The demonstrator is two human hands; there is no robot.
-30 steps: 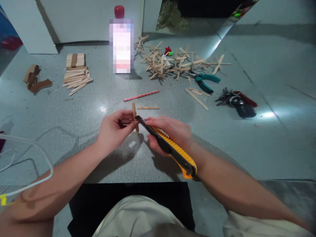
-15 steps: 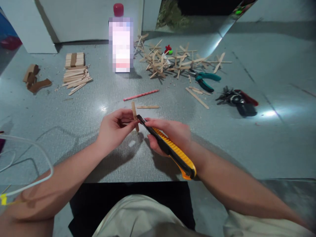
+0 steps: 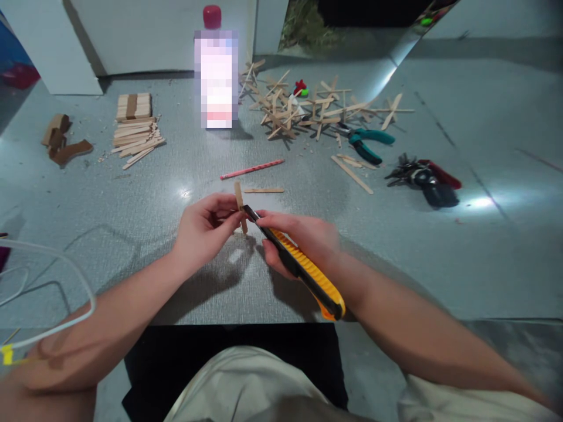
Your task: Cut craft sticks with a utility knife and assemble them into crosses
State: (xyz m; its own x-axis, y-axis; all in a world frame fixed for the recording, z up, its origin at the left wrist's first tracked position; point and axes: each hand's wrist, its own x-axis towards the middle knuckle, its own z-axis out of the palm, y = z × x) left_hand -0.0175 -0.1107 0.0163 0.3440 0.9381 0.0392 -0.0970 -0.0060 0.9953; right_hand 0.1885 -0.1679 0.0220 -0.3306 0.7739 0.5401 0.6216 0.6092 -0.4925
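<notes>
Between the fingertips of my left hand (image 3: 206, 225) a wooden craft stick (image 3: 238, 194) is pinched, standing nearly upright. My right hand (image 3: 303, 237) grips a yellow and black utility knife (image 3: 308, 271), its blade end pointing up and left. The blade meets the middle of the stick, close to my left thumb. Just beyond my hands another craft stick (image 3: 264, 190) lies flat, and behind it rests a red pencil (image 3: 252, 169).
Toward the back lie crossed craft sticks (image 3: 281, 111), teal-handled pliers (image 3: 367, 140) and a bottle with a red cap (image 3: 212, 16). Stacked sticks (image 3: 134, 126) and brown paper strips (image 3: 61, 140) sit at left; keys (image 3: 424, 179) at right.
The rear end of the utility knife has swung slightly left, with my right hand tilting a little. My left hand and the craft stick stay almost in place.
</notes>
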